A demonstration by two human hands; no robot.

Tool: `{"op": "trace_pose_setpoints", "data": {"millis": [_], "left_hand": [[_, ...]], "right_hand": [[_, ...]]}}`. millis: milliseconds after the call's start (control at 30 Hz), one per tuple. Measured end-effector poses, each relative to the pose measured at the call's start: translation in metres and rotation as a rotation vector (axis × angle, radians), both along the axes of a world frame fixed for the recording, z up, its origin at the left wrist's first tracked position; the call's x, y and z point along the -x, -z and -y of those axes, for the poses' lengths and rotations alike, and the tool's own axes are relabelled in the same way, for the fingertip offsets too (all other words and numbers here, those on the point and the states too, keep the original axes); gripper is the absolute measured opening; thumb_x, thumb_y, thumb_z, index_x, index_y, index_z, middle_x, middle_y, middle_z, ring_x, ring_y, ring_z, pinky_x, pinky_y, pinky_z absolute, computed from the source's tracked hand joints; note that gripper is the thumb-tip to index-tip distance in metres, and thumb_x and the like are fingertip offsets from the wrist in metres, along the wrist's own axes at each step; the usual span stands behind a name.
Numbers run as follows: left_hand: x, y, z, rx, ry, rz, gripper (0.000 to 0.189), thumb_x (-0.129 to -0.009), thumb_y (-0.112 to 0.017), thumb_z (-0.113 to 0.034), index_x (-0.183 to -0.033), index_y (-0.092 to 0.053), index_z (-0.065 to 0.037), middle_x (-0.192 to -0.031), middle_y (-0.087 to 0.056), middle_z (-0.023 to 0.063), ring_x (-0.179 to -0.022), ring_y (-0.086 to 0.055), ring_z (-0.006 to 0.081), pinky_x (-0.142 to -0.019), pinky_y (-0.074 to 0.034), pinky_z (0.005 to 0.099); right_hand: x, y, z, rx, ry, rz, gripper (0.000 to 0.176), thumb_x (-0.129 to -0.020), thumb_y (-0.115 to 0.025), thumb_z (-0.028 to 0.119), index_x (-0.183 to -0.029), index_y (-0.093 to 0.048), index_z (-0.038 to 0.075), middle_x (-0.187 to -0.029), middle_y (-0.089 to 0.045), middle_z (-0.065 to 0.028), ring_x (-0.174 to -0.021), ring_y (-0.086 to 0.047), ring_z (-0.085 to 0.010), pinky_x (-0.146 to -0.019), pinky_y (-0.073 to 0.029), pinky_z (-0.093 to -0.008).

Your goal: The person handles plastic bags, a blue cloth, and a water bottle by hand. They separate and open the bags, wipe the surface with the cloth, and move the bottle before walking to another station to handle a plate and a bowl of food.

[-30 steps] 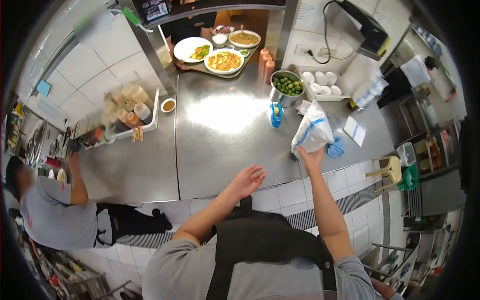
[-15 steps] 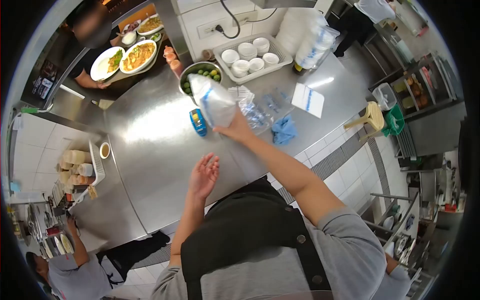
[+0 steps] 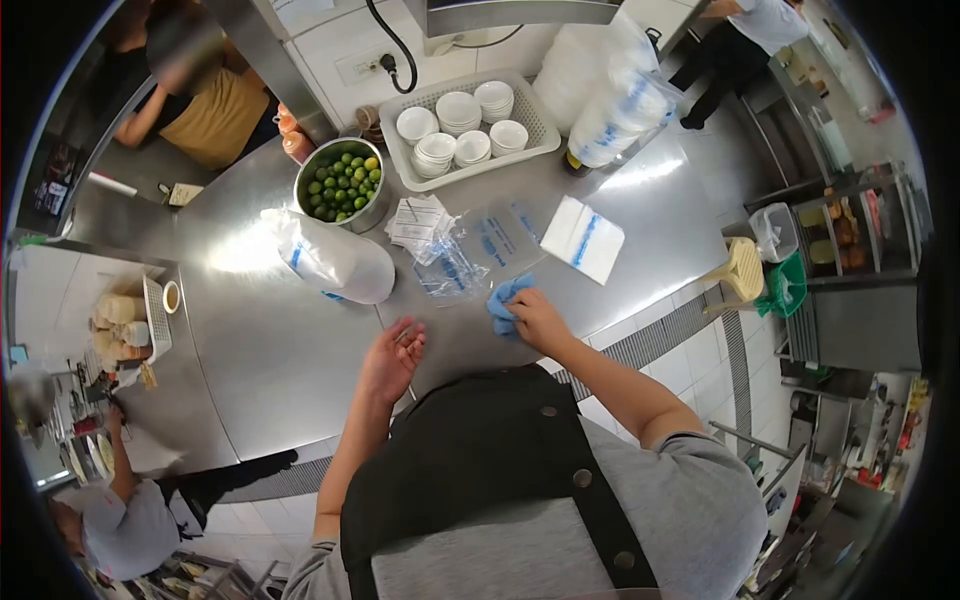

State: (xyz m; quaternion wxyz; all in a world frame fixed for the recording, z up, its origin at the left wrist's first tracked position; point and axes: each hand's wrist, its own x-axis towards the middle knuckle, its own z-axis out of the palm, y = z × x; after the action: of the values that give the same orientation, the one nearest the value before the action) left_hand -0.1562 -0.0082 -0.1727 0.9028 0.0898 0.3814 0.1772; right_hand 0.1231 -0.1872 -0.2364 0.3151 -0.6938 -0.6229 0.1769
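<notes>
My right hand [image 3: 535, 320] is closed on a crumpled blue cloth [image 3: 507, 305] at the near edge of the steel counter [image 3: 270, 370]. My left hand [image 3: 393, 358] is raised at the counter's front edge, palm up, fingers loosely curled and apart, holding nothing. Beyond it a stack of white cups in a clear plastic sleeve [image 3: 335, 262] lies on its side. Clear plastic bags with blue print [image 3: 490, 245] and some paper slips [image 3: 418, 222] lie past the cloth. To their right is a white packet with a blue band [image 3: 583, 240].
A metal bowl of green limes [image 3: 343, 183] stands at the back, beside a basket [image 3: 545, 135] of white bowls [image 3: 458, 110]. Bagged white containers [image 3: 625, 110] stand right of it. Co-workers are at the lower left [image 3: 125, 525], upper left [image 3: 205, 100] and upper right [image 3: 765, 30].
My right hand has let go of the sleeve of cups, now lying on the counter, and has taken hold of the blue cloth. The plates of food at the upper left are out of sight.
</notes>
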Motion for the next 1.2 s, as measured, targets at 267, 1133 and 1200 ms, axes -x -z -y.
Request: {"op": "trace_pose_setpoints", "data": {"millis": [267,1133,1200], "left_hand": [[-0.045,0.010,0.032,-0.015,0.161,0.022,0.030,-0.100,-0.057,-0.025,-0.120,-0.056,-0.002,-0.111,-0.064,0.0137,-0.097,-0.063,0.0214,-0.086,-0.053,0.0295],[-0.132,-0.108,0.007,-2.043,0.334,-0.347,0.051,-0.071,-0.080,-0.009,-0.118,-0.060,-0.009,-0.122,-0.060,0.0086,-0.131,-0.051,0.0342,-0.112,-0.035,0.0525],[-0.125,-0.115,-0.006,-2.160,0.274,-0.373,0.043,-0.071,-0.082,-0.012,-0.109,-0.062,-0.010,-0.114,-0.063,0.0078,-0.130,-0.052,0.0331,-0.114,-0.031,0.0563]], "right_hand": [[-0.038,-0.060,-0.050,-0.033,0.131,-0.113,0.032,-0.078,-0.081,0.021,-0.104,-0.071,0.004,-0.111,-0.060,-0.0128,-0.104,-0.056,-0.0316,-0.091,-0.046,-0.0400],[-0.001,-0.173,-0.071,-0.319,-0.067,-0.200,0.019,-0.077,-0.072,-0.005,-0.092,-0.065,0.004,-0.090,-0.067,-0.0126,-0.088,-0.066,-0.0312,-0.081,-0.053,-0.0360],[0.011,-0.198,-0.073,-0.378,-0.028,-0.222,0.024,-0.077,-0.074,-0.002,-0.099,-0.065,0.005,-0.093,-0.067,-0.0119,-0.090,-0.068,-0.0284,-0.081,-0.053,-0.0357]]}}
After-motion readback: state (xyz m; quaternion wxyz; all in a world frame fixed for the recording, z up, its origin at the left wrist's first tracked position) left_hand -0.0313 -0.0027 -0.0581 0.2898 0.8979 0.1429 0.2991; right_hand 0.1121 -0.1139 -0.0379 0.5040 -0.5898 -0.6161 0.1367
